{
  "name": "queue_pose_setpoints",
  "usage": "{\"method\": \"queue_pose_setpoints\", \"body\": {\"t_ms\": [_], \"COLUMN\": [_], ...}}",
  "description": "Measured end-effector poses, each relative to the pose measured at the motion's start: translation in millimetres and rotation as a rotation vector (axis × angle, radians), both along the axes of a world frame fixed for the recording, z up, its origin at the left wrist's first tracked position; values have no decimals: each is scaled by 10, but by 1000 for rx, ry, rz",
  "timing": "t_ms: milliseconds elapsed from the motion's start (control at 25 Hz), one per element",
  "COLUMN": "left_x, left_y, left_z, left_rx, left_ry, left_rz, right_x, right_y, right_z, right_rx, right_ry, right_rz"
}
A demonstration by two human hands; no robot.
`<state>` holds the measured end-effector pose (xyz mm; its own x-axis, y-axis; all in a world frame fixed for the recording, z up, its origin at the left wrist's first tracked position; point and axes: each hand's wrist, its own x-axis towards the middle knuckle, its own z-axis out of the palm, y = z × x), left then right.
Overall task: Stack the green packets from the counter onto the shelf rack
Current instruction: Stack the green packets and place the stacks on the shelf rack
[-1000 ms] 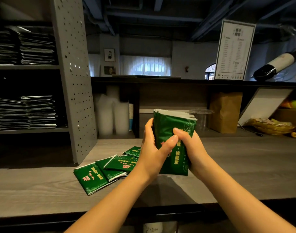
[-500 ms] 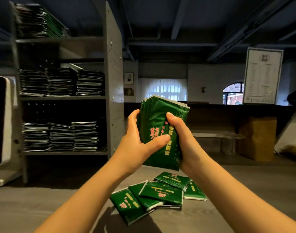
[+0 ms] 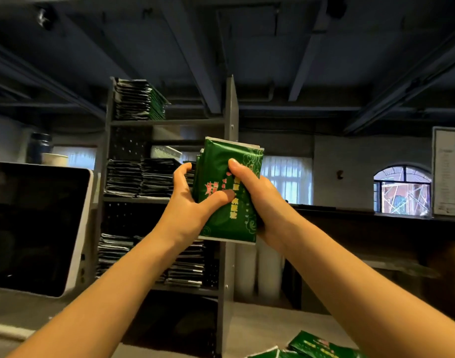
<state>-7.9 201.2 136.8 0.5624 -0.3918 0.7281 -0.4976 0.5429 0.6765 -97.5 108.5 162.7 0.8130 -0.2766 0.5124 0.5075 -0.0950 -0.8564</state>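
green packets (image 3: 222, 223): upright bundle, mid-air before shelf rack (image 3: 167, 122) | left hand (image 3: 187, 210), right hand (image 3: 262, 200): fingers curled round its sides, thumbs on front | handling: likely light, soft, slick; layers may slide, so squeeze both edges mid-height

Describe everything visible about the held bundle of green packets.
The bundle of green packets is several flat, glossy sachets pressed together, dark green with pale swirl patterns, red and yellow print and white edge seams. It is roughly upright, in front of the shelf rack. The left hand and right hand grip its sides, thumbs across the front.
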Motion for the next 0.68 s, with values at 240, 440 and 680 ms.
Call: {"method": "queue_pose_setpoints", "body": {"t_ms": [240,440,680], "left_x": [440,663,869], "left_y": [166,247,238], "left_z": [732,1382,1878], "left_rx": [-14,81,219], "left_ry": [88,86,115], "left_rz": [44,68,23], "right_x": [326,545,1032], "right_y": [100,60,-188], "right_z": [449,824,1206], "right_rx": [-590,-1126,-1493], "right_ry": [-455,-712,-696], "right_rz": [-519,-823,-1146]}}
